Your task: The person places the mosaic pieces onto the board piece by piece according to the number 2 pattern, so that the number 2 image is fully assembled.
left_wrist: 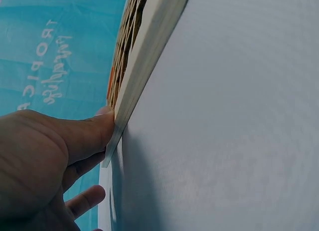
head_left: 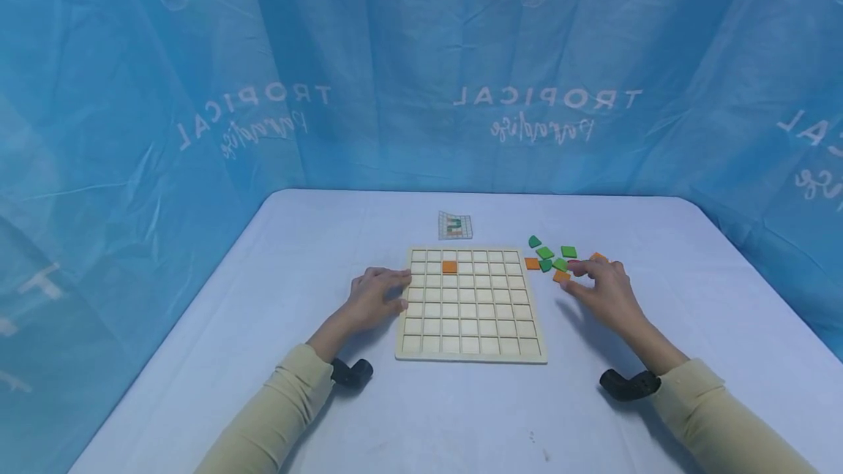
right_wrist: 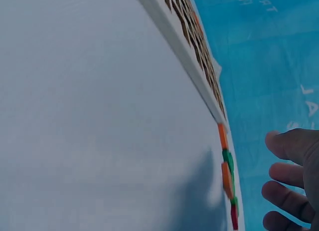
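Note:
A wooden grid board (head_left: 469, 357) lies on the table, with one orange square tile (head_left: 449, 267) in a cell of an upper row. My left hand (head_left: 374, 298) touches the board's left edge with its fingertips and thumb; in the left wrist view the thumb (left_wrist: 94, 133) rests against the rim. To the right of the board, my right hand (head_left: 607, 295) hovers over loose tiles, thumb and fingers apart. The right wrist view shows nothing held between its fingers (right_wrist: 286, 193). Beneath and around it are green tiles (head_left: 569, 251), orange tiles (head_left: 561, 276) and a partly hidden red piece (head_left: 574, 262).
Behind the board sits a small patterned card (head_left: 455, 226) with a grid and coloured cells. A white cloth covers the table (head_left: 296, 262). Blue printed curtains (head_left: 421, 145) stand at the back and sides.

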`<state>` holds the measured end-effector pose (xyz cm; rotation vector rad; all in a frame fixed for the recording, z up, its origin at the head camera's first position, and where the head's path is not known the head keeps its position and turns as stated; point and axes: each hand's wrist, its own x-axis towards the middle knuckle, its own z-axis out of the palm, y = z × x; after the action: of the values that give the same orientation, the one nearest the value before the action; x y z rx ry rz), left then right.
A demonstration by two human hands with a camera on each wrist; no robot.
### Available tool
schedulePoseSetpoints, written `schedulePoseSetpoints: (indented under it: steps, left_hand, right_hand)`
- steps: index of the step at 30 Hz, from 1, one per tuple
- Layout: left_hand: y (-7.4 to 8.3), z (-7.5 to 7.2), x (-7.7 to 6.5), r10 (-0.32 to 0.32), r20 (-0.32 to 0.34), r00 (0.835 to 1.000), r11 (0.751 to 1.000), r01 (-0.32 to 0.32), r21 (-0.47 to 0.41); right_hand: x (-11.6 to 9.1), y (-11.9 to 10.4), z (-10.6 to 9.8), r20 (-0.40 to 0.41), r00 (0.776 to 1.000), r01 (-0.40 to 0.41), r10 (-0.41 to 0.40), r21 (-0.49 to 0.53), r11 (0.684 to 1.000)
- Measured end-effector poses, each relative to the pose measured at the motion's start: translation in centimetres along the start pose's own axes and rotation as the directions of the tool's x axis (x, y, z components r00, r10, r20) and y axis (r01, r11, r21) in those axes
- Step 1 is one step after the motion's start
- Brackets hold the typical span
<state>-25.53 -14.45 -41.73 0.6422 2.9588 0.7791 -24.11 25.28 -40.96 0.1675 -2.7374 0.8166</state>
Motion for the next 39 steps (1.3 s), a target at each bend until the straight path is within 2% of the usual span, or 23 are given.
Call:
schedulePoseSetpoints:
  steps: [4, 8, 18, 29, 39]
  left_hand:
    - [0.0, 0.0, 0.0, 0.003, 0.003, 1.0, 1.0, -0.003, 0.005]
    - [0.1, -0.1, 0.1, 0.004, -0.002, 1.0, 1.0, -0.004, 0.014]
    - [-0.1, 0.0, 0.0, 0.008, -0.01, 1.0, 1.0, -0.008, 0.009]
    - [-0.2, 0.2, 0.0, 0.022, -0.025, 0.999, 1.0, -0.022, 0.007]
    - [-0.1, 0.2, 0.0, 0.011, -0.018, 1.0, 1.0, -0.011, -0.003]
  right_hand:
    - [-1.0, 1.4, -0.6, 0.017, 0.998, -0.065, 0.065, -0.026, 0.998]
    - [-1.8, 2.6, -1.2, 0.023, 0.996, -0.089, 0.09, -0.038, 0.995]
    - [-2.7, 4.6, -1.5, 0.04, 0.995, -0.093, 0.096, -0.069, 0.993]
    - [-3.3, 5.3, -1.3, 0.04, 0.993, -0.105, 0.108, -0.072, 0.992]
    - [-3.7, 5.8, -1.0, -0.024, 0.998, -0.053, 0.051, -0.079, 0.995]
